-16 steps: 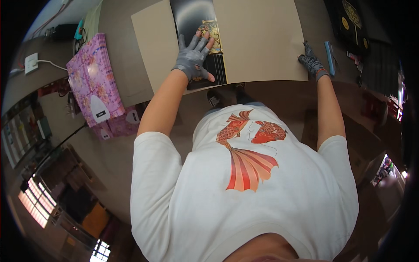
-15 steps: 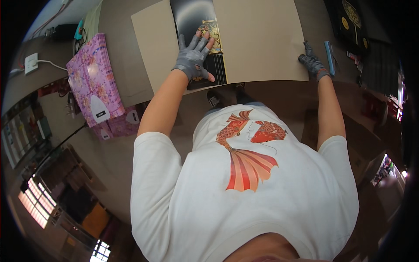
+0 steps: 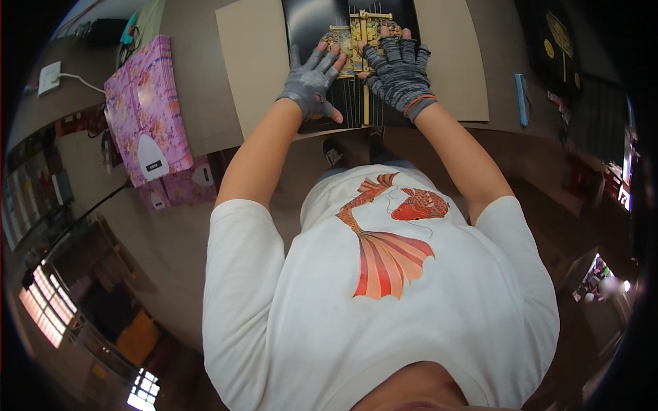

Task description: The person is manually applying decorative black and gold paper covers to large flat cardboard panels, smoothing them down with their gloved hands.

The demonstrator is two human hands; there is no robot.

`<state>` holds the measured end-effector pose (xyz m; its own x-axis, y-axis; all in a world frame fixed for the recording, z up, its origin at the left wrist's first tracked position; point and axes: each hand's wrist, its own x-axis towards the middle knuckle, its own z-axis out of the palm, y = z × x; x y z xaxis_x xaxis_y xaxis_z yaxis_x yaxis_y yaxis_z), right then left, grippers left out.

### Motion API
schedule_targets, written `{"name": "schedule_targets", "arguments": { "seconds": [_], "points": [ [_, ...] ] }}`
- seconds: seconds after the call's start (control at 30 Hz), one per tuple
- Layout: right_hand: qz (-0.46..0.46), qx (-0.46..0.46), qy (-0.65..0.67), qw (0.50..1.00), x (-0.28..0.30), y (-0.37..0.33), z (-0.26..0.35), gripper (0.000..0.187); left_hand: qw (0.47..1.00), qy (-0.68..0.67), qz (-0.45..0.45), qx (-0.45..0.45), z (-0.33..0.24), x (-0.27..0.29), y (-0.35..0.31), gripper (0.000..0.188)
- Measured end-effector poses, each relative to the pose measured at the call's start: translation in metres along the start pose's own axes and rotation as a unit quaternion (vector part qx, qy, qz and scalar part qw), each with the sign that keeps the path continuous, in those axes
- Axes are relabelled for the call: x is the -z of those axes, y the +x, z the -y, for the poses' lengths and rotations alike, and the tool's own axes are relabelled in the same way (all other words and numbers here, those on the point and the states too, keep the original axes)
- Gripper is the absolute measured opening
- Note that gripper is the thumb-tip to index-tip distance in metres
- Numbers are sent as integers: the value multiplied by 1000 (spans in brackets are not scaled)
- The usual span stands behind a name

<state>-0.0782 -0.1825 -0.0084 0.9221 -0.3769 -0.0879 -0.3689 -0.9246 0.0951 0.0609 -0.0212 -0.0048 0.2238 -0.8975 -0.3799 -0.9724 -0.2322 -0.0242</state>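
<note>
We've got our gloved left hand (image 3: 310,85) and right hand (image 3: 401,74) palm-down and open on the glossy black-and-gold panel (image 3: 308,24), kinda hiding its middle; matte tan board (image 3: 452,68) either side on the table (image 3: 504,41), tops cut off, can't tell if that shiny pink floral pack (image 3: 145,103) holds anything

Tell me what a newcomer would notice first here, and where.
Likely the white T-shirt with its orange-red fish print, filling the lower middle. Above it, at top centre, the gloved left hand and right hand spread over a glossy black sheet with gold ornament. At upper left sits a purple flowered bundle.
</note>
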Motion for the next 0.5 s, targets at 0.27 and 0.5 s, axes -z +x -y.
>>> {"name": "schedule_targets", "arguments": {
  "seconds": [0.27, 0.5],
  "points": [
    [73, 34, -60, 995, -4, 2, 10, 67, 1000, -4, -1, 2, 2, -2, 0, 143],
    [97, 52, -57, 992, 1, 0, 10, 69, 1000, -10, 4, 3, 2, -2, 0, 143]
  ]
}}
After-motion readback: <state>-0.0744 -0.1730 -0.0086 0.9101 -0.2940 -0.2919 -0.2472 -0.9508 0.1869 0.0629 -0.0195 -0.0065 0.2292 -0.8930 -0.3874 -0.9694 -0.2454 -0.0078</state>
